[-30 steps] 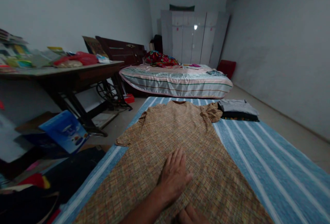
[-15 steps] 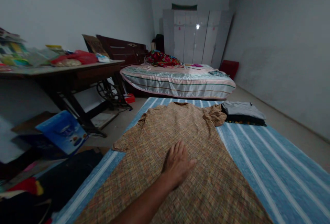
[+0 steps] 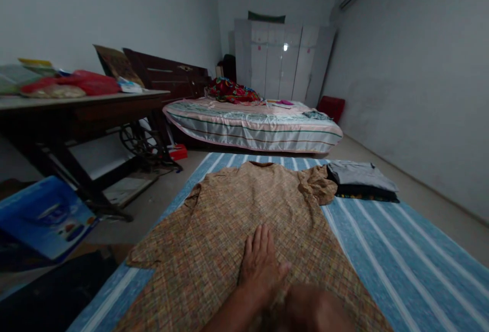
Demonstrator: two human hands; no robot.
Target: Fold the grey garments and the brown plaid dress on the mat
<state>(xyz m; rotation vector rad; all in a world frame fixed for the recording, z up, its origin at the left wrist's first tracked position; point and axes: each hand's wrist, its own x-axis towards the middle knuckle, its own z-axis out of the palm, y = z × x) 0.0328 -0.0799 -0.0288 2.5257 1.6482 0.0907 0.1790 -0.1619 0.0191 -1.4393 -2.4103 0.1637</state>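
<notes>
A brown checked short-sleeved garment (image 3: 214, 220) lies spread on a blue-and-white striped sheet (image 3: 393, 250), its neckline at the far end. Near the middle of the cloth, my left hand (image 3: 260, 258) rests flat, palm down, fingers stretched forward and thumb out to the right. My right hand (image 3: 319, 307) shows low in the view, just right of the left wrist, over the lower part of the garment. Motion smears it, so its fingers cannot be made out. Beside the right sleeve sits a stack of folded clothes (image 3: 361, 176), grey on top and black below.
A bed (image 3: 260, 123) with a striped cover stands beyond the sheet, a grey wardrobe (image 3: 282, 62) behind it. To the left are a sewing-machine table (image 3: 126, 99) with bags on it, a blue box (image 3: 46, 220) and dark cloth (image 3: 57, 286) on the floor.
My right hand has come into view at the bottom. The left hand stays flat on the garment, a little lower in view. The left sleeve appears further left and lower as the view shifts.
</notes>
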